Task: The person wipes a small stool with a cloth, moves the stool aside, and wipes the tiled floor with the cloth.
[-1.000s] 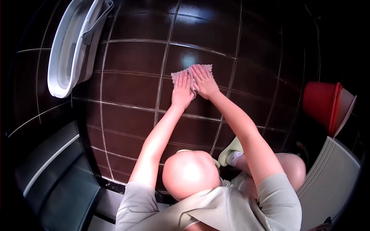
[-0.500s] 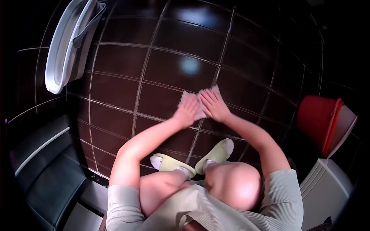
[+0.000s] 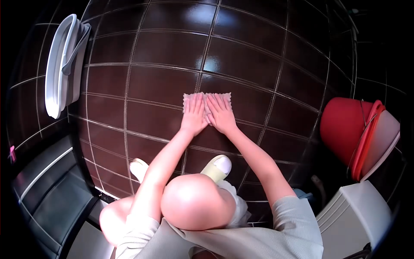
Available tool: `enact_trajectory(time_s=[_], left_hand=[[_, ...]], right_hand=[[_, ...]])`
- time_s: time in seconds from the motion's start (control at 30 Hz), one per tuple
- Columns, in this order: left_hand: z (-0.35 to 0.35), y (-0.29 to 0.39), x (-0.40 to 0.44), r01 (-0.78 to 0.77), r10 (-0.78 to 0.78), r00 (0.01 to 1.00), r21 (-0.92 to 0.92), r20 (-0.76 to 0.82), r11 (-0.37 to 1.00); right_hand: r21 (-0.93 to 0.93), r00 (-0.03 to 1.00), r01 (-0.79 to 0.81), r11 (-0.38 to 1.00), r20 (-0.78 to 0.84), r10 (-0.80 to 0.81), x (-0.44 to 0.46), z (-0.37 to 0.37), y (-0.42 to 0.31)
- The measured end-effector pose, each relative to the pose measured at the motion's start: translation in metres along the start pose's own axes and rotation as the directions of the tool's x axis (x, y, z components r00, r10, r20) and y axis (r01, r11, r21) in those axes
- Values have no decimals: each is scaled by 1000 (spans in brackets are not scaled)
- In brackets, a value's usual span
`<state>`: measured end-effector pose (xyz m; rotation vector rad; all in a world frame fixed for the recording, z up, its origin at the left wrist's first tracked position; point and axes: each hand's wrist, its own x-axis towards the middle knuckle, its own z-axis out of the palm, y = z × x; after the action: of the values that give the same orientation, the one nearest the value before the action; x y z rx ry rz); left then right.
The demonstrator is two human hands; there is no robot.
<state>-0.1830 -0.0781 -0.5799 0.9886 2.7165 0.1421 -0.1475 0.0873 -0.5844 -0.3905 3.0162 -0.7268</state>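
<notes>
A pale, scallop-edged cloth (image 3: 228,97) lies spread on the dark tiled floor (image 3: 166,82). My left hand (image 3: 194,114) rests flat on the cloth's left half, palm down with its fingers stretched forward. Beside it, my right hand (image 3: 221,114) presses flat on the right half, fingers slightly spread. The two hands nearly touch at the thumbs. Most of the cloth's near part is hidden under them.
A white basin with a grey handle (image 3: 60,69) stands at the upper left. On the right are a red bucket (image 3: 343,127) and a pale stool-like object (image 3: 358,207). A dark glossy panel (image 3: 64,203) is at lower left. Light green slippers (image 3: 212,169) are near my knees.
Both hands and the cloth have moved left in view, and the cloth lies straighter under them. The camera view and my legs have shifted; the red bucket appears further left.
</notes>
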Motion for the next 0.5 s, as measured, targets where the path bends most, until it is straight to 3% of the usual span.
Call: enact_trajectory(time_s=[0.07,0.17,0.3,0.43,0.5], left_hand=[[-6,0,12,4,-6,998,23,67,1000],[-20,14,18,-116,80,965,135,249,984],[-18,15,17,-338,261,922,267,285,902],[-35,8,43,-443,366,861,168,353,880],[-33,-6,67,-452,430,878,67,211,890]], right_hand=[[-3,994,-97,995,-47,97,4,-4,9],[-48,966,-250,967,-86,245,4,-4,10],[24,897,-431,902,-93,431,-30,7,-24],[1,879,-471,882,-82,469,-35,11,-29],[19,885,-456,890,-98,456,-10,-1,-7]])
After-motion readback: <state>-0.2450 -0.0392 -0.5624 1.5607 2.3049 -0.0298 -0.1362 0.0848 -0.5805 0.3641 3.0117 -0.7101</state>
